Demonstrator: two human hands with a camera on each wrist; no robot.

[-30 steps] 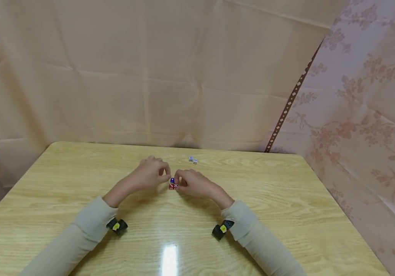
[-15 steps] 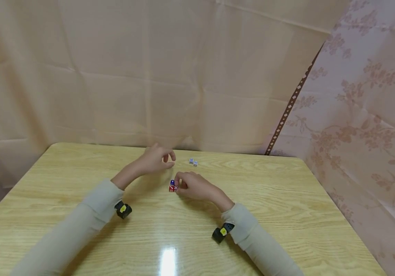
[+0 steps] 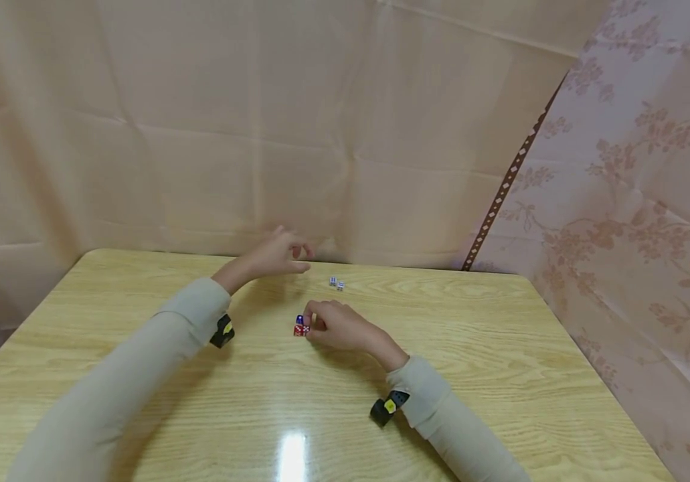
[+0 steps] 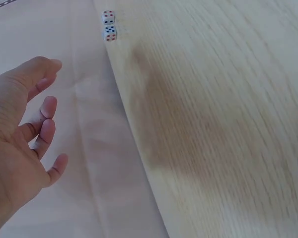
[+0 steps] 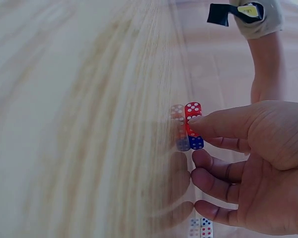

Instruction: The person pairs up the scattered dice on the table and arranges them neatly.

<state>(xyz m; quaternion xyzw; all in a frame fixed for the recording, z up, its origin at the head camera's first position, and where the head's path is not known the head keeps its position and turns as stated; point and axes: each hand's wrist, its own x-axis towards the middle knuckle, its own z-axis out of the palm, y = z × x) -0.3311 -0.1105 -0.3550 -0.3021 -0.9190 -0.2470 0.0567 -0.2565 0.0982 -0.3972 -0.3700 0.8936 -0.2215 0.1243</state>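
Two red dice [image 3: 298, 331] sit side by side at mid-table, with a blue die [image 3: 299, 319] just behind them. My right hand [image 3: 338, 326] pinches the right-hand red die between thumb and index finger. In the right wrist view the thumb lies against that red die [image 5: 191, 130], covering part of it; the blue die [image 5: 196, 143] shows beyond. Above the back of the table hovers my left hand [image 3: 275, 258], holding nothing, its fingers loosely bent. To its right stand two white dice [image 3: 336, 284], and the left wrist view shows these white dice [image 4: 110, 33] close to the edge.
The wood-grain table [image 3: 471, 348] ends at a back edge beneath a beige cloth [image 3: 212, 134]. A floral cloth [image 3: 640, 234] hangs along the right side. Each wrist carries a small black camera [image 3: 383, 410].
My left hand has left the red and blue dice and moved up and away toward the back edge, its fingers spreading. The right hand stays at the dice.
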